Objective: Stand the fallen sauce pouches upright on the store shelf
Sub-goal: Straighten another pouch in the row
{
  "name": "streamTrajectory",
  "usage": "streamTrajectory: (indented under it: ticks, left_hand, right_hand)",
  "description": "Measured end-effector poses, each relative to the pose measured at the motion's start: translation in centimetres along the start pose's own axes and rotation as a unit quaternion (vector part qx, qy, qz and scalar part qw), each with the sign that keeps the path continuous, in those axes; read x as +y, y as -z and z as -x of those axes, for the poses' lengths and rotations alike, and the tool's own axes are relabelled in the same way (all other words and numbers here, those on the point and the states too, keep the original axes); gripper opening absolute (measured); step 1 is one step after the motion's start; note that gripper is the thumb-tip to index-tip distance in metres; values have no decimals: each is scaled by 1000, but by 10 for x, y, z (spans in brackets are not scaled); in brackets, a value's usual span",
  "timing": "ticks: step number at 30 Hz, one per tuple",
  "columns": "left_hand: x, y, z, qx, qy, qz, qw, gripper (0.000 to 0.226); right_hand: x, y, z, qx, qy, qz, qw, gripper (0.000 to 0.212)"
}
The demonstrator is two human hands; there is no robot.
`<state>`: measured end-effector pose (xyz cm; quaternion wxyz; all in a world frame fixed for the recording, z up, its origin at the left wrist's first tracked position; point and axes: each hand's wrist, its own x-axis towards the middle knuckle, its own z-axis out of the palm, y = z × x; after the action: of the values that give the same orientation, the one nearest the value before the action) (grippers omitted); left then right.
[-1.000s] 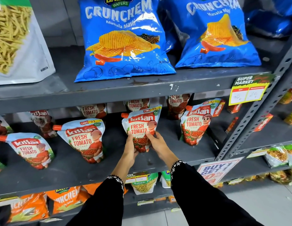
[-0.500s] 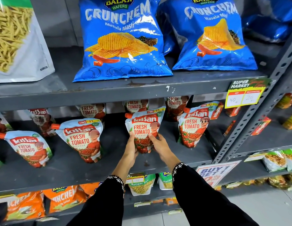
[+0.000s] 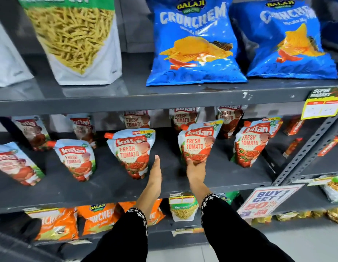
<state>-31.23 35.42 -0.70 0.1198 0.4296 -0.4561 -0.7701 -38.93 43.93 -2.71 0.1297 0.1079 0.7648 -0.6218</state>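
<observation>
Only one view here, the head camera looking down at the shelving.

Middle of the frame: the right hand [image 3: 195,167] is cupped around the bottom of a ketchup pouch [image 3: 199,142], fingers pinching its base from underneath. My guess is that's to seat the gusset flat so the pouch stands with the label facing out. It looks close to upright, leaning a bit to the right. The left hand [image 3: 155,170] holds nothing; it's flat with fingers pressed together, edge-on, just beside the lower right corner of the next pouch [image 3: 131,152] over. Can't tell if it's actually touching it. Looks to me like that one's next, since it's tilted with its spout [image 3: 108,135] poking to the left.

More pouches sit left of centre, one [image 3: 77,159] leaning and another [image 3: 15,163] at the far left edge, blurry. There's another pouch [image 3: 252,142] right of centre, plus a back row behind them in shadow.

The surface is a dark grey metal shelf [image 3: 111,182], bare in front of the pouches. Upper right of the frame has blue chip bags [image 3: 192,44] on the shelf above, upper left a bag of yellow sticks [image 3: 75,38]. Orange chip bags [image 3: 96,218] are at the lower left. A yellow price tag [image 3: 322,106] hangs at the right edge, and a promo sign [image 3: 266,200] sits lower right. Pale floor tiles show at the bottom right.
</observation>
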Motion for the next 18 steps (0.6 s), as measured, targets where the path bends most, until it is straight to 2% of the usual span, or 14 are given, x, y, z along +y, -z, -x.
streamTrajectory:
  ticks: [3,6,7,10,11,16,18]
  left_hand:
    - [9,38,8,-5,-5,-9,1000,84]
    - [25,76,7,-19,6,-4,1000,62]
    - [29,88,1,-14,1,-1,1000,62]
    - [35,119,-25,18,-18,-16,1000,80]
    - [31,126,-40,17,-19,-11,1000,81]
    - [66,133,-15,-21,-23,12,999,76]
    - [65,132,-23,-46,-15,24,999,72]
  right_hand:
    - [0,-29,27,3,-29,14,999,68]
    - [-4,-61,56,-56,-57,2,997,65]
    - [-6,-72,66,-76,-59,-5,995,64]
    - [-14,-100,86,-133,-59,-32,989,47]
    - [-16,-105,90,-148,-54,-34,987,44]
    - [-16,-127,92,-183,-54,-50,980,30]
    - [-17,-130,86,-195,-56,-46,978,41]
